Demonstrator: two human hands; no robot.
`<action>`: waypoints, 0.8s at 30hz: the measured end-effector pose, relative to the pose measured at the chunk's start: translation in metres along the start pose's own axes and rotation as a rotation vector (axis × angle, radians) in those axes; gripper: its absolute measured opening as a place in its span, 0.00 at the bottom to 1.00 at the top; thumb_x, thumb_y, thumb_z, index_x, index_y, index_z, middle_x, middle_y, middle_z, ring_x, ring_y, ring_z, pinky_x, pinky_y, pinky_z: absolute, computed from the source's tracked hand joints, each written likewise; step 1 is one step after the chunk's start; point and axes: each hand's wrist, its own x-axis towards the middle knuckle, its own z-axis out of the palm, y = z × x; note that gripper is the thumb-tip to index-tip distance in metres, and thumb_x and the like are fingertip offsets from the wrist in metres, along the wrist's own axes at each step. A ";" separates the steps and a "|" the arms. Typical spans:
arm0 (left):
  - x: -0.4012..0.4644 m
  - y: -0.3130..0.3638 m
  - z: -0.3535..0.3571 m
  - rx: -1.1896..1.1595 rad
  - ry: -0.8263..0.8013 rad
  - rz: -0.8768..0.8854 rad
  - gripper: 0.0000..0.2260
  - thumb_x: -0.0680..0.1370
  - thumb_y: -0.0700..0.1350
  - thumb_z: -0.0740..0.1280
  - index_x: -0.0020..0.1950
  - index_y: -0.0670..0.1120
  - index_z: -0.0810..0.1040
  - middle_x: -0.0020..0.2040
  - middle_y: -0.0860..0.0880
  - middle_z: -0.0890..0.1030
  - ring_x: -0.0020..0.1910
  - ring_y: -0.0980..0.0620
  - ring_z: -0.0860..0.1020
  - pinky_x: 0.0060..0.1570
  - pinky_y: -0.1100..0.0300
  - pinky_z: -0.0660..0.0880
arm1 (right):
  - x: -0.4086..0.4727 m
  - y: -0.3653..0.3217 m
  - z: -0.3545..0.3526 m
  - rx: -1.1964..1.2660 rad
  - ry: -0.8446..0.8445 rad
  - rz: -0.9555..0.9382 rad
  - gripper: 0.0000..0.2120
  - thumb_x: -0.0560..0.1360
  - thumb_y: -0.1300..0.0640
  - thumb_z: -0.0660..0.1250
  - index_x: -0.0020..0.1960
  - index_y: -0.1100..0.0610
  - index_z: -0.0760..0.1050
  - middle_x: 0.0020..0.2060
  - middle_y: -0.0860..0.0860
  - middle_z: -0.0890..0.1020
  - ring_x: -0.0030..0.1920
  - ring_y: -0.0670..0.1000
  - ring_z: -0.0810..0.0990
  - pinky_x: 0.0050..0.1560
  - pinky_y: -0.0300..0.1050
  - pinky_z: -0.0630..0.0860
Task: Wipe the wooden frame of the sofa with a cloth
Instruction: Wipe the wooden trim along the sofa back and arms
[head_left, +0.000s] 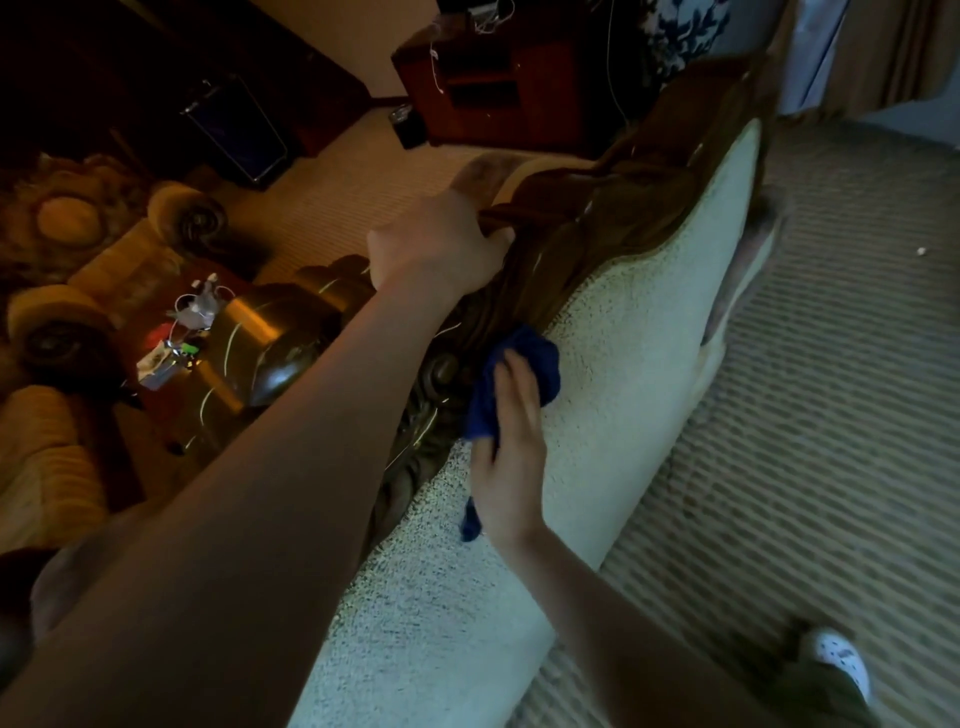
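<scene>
Our right hand (511, 441) presses the blue cloth (519, 384) with straight fingers against the carved wooden frame (597, 228), where wood meets pale upholstery (623, 374). Our left hand (436, 239) grips the frame's top edge further along.

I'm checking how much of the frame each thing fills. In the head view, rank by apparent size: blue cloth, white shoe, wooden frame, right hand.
1. wooden frame
2. right hand and blue cloth: look alike, unranked
3. white shoe
</scene>
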 end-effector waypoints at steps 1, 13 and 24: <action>0.000 0.000 0.000 -0.010 -0.004 -0.006 0.18 0.77 0.62 0.60 0.53 0.50 0.78 0.40 0.51 0.77 0.42 0.51 0.77 0.47 0.52 0.74 | 0.011 0.000 -0.002 0.019 0.011 0.050 0.26 0.75 0.72 0.58 0.72 0.65 0.61 0.71 0.52 0.60 0.74 0.55 0.59 0.73 0.46 0.58; -0.001 0.003 -0.004 -0.109 0.009 -0.104 0.17 0.77 0.61 0.59 0.55 0.51 0.77 0.44 0.52 0.77 0.45 0.52 0.74 0.50 0.53 0.66 | 0.052 -0.009 -0.026 0.070 0.040 0.008 0.24 0.72 0.73 0.57 0.68 0.66 0.68 0.67 0.59 0.71 0.71 0.55 0.65 0.72 0.44 0.60; 0.002 0.001 -0.010 -0.572 0.277 -0.424 0.09 0.80 0.51 0.52 0.52 0.51 0.70 0.41 0.52 0.73 0.41 0.49 0.74 0.44 0.50 0.71 | 0.225 -0.034 -0.014 -0.355 -0.673 -0.398 0.08 0.75 0.56 0.59 0.41 0.55 0.74 0.36 0.51 0.77 0.40 0.57 0.78 0.37 0.48 0.71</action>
